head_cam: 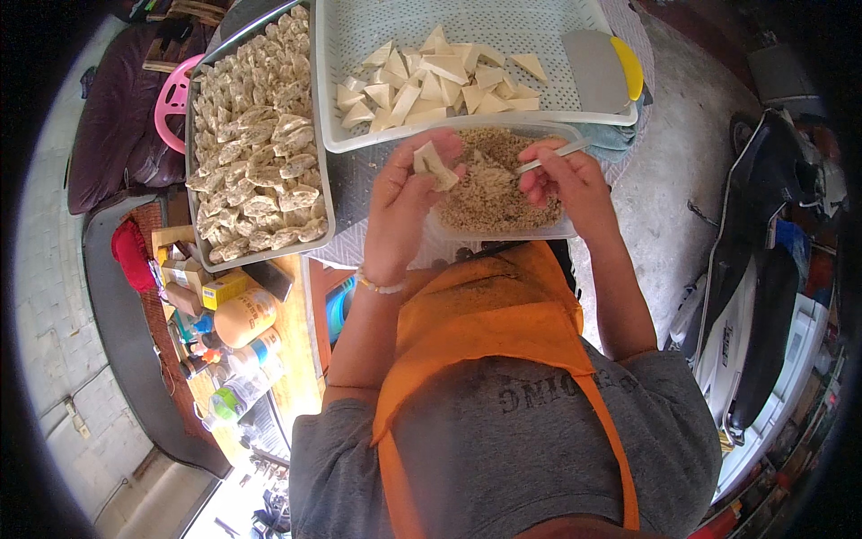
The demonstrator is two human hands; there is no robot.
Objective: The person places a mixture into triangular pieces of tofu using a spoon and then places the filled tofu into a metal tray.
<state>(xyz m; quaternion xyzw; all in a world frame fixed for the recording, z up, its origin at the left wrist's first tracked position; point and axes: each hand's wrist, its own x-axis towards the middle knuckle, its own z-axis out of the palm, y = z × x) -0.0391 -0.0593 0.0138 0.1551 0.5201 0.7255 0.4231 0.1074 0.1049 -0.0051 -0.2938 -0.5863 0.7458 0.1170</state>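
Between the thumb and fingers of my left hand is a pale tofu-like triangle with a slit or hollow in it. My right hand grips a slim light-coloured utensil, its lower end over a crumbly brown filling. That filling lies in a clear plastic container below both hands. Beyond it, a pile of plain pale triangles rests in a perforated white tray. To the left, many filled pieces stand packed in rows in a metal tray.
A scraper with a yellow handle lies at the white tray's right end. A teal cloth is beneath that corner. Left of me, a wooden table holds bottles, small boxes and a dark phone-like object. A motor scooter stands at the right.
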